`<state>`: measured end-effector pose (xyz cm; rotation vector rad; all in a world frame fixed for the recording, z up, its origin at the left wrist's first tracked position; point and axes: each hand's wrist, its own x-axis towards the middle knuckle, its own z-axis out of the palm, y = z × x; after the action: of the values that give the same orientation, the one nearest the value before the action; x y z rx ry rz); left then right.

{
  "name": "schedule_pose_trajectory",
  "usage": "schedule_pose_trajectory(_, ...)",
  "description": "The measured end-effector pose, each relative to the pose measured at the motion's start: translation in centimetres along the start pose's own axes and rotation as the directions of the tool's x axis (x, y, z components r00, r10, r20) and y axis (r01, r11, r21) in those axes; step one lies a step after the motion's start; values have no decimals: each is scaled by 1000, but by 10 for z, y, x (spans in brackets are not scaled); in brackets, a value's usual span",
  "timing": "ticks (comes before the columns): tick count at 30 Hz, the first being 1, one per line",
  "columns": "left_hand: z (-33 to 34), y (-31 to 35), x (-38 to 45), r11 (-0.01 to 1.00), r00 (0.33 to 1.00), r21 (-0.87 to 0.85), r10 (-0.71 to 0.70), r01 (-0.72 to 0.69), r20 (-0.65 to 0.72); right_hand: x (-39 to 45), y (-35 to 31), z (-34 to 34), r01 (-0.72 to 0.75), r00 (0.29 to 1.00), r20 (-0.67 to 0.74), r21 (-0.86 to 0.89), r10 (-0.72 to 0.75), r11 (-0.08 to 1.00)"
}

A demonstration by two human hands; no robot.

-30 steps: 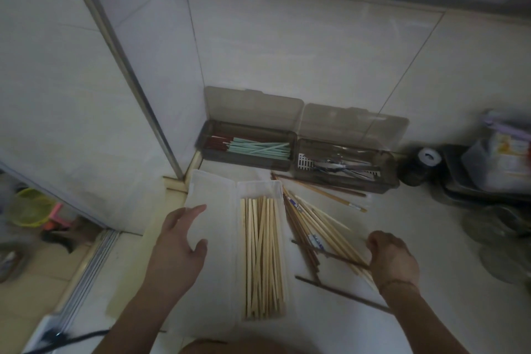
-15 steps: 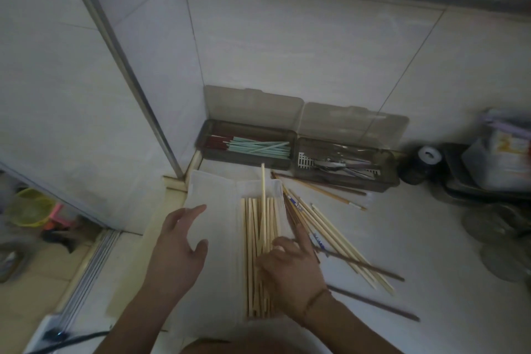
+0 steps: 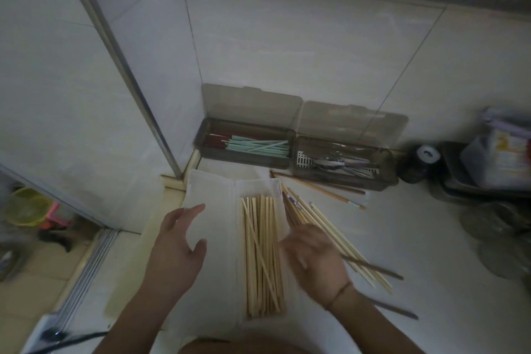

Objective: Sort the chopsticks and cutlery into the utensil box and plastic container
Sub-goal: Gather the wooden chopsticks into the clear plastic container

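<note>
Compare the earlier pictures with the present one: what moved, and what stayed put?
The right hand carried a pale chopstick from the loose pile to the white container, released it there, and is swinging back right. The left hand stayed on the container's lid; the utensil box is unchanged.

Home kitchen; tiled wall (image 3: 287, 46), cutlery (image 3: 339, 165)

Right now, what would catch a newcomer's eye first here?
The pale wooden chopsticks packed in the white plastic container, between the left hand and right hand. Then the loose chopsticks fanned on the counter to its right, and the utensil box against the wall.
</note>
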<state>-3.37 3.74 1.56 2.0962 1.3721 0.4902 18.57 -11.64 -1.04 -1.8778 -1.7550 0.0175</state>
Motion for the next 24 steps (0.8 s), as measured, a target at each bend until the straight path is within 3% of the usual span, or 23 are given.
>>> schedule_pose_trajectory(2,1,-1,0,1000,1000,7,4,-4,0,-5,28,-12,-256,957,-164,-85,240,963)
schedule_pose_trajectory(3,1,-1,0,1000,1000,6,7,-7,1,-9,43,-17,-424,903,-151,-160,402,891)
schedule_pose_trajectory(5,1,-2,0,1000,1000,4,15,-15,3,-20,68,-21,-628,732,23,-365,681,687)
schedule_pose_trajectory(7,1,-2,1,1000,1000,5,19,-19,5,-31,83,-21,-659,579,165,-482,798,577)
schedule_pose_trajectory(8,1,-2,1,1000,1000,6,20,-20,4,-35,86,-19,-685,541,178,-473,822,554)
schedule_pose_trajectory(13,-1,0,1,1000,1000,-2,19,-19,4,-37,87,-12,-752,504,156,-405,850,520)
schedule_pose_trajectory(19,-2,2,0,1000,1000,16,13,-13,15,-27,87,-21,-908,352,208,-160,913,386)
schedule_pose_trajectory(24,-2,2,-1,1000,999,5,25,-25,21,-5,66,-44,-855,494,21,190,869,482)
